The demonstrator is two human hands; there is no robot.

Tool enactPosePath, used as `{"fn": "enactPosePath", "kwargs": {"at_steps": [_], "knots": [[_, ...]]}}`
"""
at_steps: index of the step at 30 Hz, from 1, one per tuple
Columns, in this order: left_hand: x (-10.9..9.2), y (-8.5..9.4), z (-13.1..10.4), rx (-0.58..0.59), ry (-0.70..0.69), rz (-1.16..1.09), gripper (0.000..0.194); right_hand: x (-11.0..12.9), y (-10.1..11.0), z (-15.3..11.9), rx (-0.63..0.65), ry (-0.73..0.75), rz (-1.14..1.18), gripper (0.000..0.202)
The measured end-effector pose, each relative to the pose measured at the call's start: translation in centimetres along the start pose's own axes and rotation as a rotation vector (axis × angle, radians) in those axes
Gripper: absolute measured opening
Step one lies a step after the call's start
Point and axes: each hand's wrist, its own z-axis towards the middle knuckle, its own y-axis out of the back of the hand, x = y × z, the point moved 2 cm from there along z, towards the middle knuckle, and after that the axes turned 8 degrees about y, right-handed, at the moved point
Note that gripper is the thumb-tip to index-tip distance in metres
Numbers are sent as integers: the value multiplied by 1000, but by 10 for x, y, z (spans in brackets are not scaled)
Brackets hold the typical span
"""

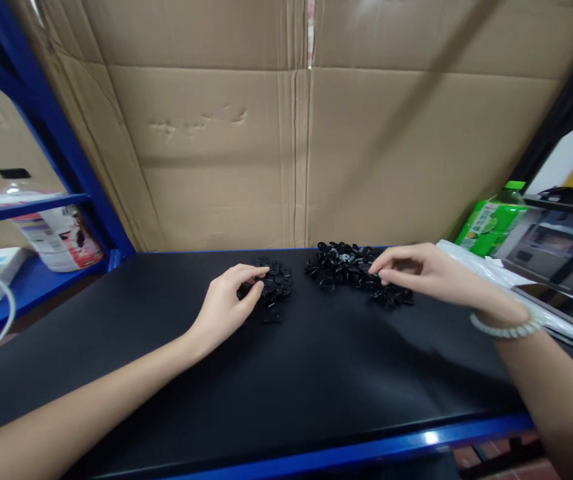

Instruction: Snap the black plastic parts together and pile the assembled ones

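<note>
My left hand (231, 293) rests at the left edge of a smaller heap of flat black plastic parts (279, 283). Its fingers and thumb curl inward, and what lies between their tips blends with the dark heap. A single black part (272, 319) lies just in front of that heap. At the right side of a larger heap of glossy black plastic parts (339, 260), some of them rounded, my right hand (411, 270) pinches thumb and forefinger together. A small black part seems to be at those fingertips, mostly hidden. The right wrist wears a pale bead bracelet (509, 327).
Both heaps lie on a black tabletop (286, 393) with a blue front edge. Cardboard (216, 160) stands behind it. To the left, a blue shelf holds a large bottle (61, 230). A green bottle (494, 220) and clear plastic wrapping (481, 270) are at the right.
</note>
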Motion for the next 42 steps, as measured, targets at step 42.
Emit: {"fn": "enactPosePath", "kwargs": {"at_steps": [42], "knots": [[-53, -22, -50, 415, 430, -734, 16, 41, -109, -4, 122, -147, 930, 26]]}}
